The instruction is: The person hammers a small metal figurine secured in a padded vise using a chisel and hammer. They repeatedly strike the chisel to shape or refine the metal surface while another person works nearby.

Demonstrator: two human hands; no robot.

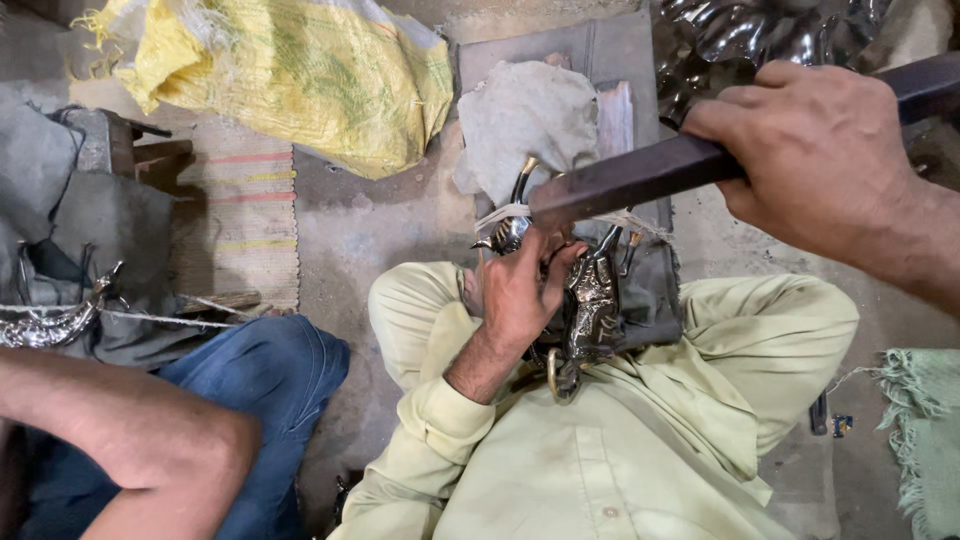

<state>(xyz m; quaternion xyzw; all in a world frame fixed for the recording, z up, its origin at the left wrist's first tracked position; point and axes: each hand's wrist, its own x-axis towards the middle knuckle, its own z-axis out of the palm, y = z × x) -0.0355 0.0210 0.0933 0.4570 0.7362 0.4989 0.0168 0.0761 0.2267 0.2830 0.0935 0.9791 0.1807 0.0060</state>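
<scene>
My left hand (515, 300) is closed over an ornate curved metal piece (593, 300), dark with silver relief, and presses it down on a block in my lap. White string (505, 212) is wound around the piece's upper end. My right hand (820, 150) grips a long dark flat bar (620, 185), like a file. The bar's far end lies across the top of the piece, just above my left fingers. My pale green sleeves and trousers surround the work.
A grey rag (525, 115) lies on a slab beyond the piece. To the left a co-worker's bare arm (130, 420) and blue jeans (260, 370) sit near another silver ornament (45, 325). A yellow sack (300, 70), striped mat (245, 215) and green cloth (925, 420) lie around.
</scene>
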